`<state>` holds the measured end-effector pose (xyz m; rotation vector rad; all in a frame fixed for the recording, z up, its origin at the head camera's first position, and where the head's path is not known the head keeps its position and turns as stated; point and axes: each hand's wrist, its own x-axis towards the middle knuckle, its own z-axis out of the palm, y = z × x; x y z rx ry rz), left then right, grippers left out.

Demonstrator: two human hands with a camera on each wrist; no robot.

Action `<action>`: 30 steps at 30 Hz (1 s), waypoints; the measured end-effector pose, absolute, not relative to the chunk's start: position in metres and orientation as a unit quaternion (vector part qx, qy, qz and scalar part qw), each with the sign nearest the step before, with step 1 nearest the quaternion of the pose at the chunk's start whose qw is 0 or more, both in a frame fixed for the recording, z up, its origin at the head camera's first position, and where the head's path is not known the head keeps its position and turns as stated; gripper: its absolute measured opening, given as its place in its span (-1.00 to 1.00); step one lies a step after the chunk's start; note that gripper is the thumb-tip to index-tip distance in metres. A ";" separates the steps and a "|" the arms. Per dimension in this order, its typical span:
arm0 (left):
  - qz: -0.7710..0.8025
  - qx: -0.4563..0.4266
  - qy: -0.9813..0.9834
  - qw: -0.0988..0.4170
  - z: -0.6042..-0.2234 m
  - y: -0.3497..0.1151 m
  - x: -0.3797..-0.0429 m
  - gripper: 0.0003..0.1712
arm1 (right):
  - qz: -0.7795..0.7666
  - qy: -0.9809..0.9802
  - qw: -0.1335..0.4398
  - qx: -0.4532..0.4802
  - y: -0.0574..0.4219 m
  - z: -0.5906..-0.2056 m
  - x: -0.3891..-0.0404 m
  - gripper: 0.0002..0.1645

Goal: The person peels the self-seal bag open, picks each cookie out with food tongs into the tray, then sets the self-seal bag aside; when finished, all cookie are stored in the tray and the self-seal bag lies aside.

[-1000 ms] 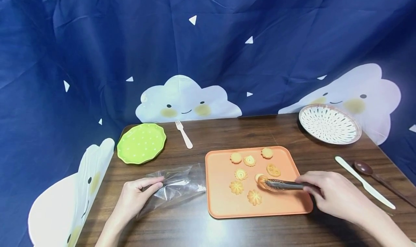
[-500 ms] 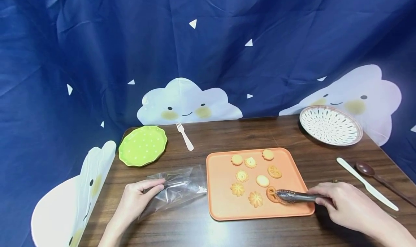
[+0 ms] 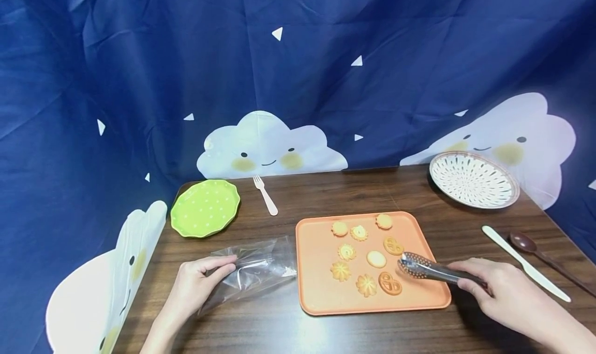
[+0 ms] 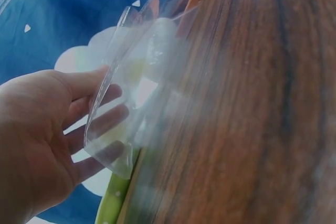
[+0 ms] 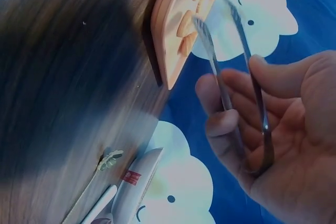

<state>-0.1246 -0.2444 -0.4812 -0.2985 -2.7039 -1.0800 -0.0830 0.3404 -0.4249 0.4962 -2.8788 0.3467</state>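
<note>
My left hand (image 3: 195, 286) pinches a clear plastic bag (image 3: 261, 268) between thumb and fingers. The bag lies toward the tray's left edge; in the left wrist view the bag (image 4: 142, 87) hangs from the thumb side. Metal tongs (image 3: 433, 271) are gripped in my right hand (image 3: 493, 292). Their tips hover over the right part of the orange tray (image 3: 321, 302), with nothing between them; the right wrist view shows the tongs (image 5: 218, 77) spread apart. Just left of the tips lie a pretzel cookie (image 3: 390, 283), another pretzel cookie (image 3: 393, 246) and a smooth round cookie (image 3: 376, 259).
Several flower-shaped and fluted cookies (image 3: 341, 271) lie on the tray's left and far side. A green plate (image 3: 205, 209) and a pale fork (image 3: 266, 195) are at the back left. A patterned plate (image 3: 472, 180), a white knife (image 3: 526, 263) and a brown spoon (image 3: 523, 241) are at the right.
The tongs moved from the tray's middle toward its front right with a pretzel cookie, let it go there, and drew off to the right. My left hand stays on the bag.
</note>
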 end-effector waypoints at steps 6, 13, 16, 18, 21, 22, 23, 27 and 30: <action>-0.366 -0.085 -0.922 0.098 -0.481 -0.244 -0.125 -0.78 | 0.158 -0.961 0.177 0.145 0.344 -0.426 -0.082 -0.57; -0.365 -0.086 -0.922 0.095 -0.480 -0.244 -0.124 -0.78 | 0.163 -0.973 0.162 0.033 0.350 -0.427 -0.080 -0.61; -0.361 -0.088 -0.923 0.099 -0.480 -0.244 -0.124 -0.78 | 0.168 -0.973 0.158 -0.006 0.352 -0.428 -0.081 -0.61; -0.361 -0.086 -0.923 0.101 -0.480 -0.243 -0.123 -0.79 | 0.170 -0.973 0.153 -0.022 0.354 -0.430 -0.082 -0.61; -0.363 -0.084 -0.923 0.100 -0.479 -0.243 -0.123 -0.79 | 0.164 -0.974 0.153 -0.030 0.358 -0.437 -0.084 -0.62; -0.362 -0.085 -0.923 0.100 -0.479 -0.243 -0.123 -0.79 | 0.162 -0.975 0.150 -0.030 0.359 -0.439 -0.085 -0.61; -0.362 -0.086 -0.923 0.101 -0.479 -0.243 -0.123 -0.79 | 0.160 -0.976 0.147 -0.029 0.360 -0.442 -0.087 -0.61; -0.361 -0.090 -0.923 0.101 -0.479 -0.243 -0.124 -0.79 | 0.148 -0.980 0.135 -0.018 0.362 -0.452 -0.089 -0.58; -0.362 -0.090 -0.922 0.100 -0.479 -0.243 -0.123 -0.79 | 0.140 -0.984 0.105 -0.020 0.362 -0.456 -0.090 -0.60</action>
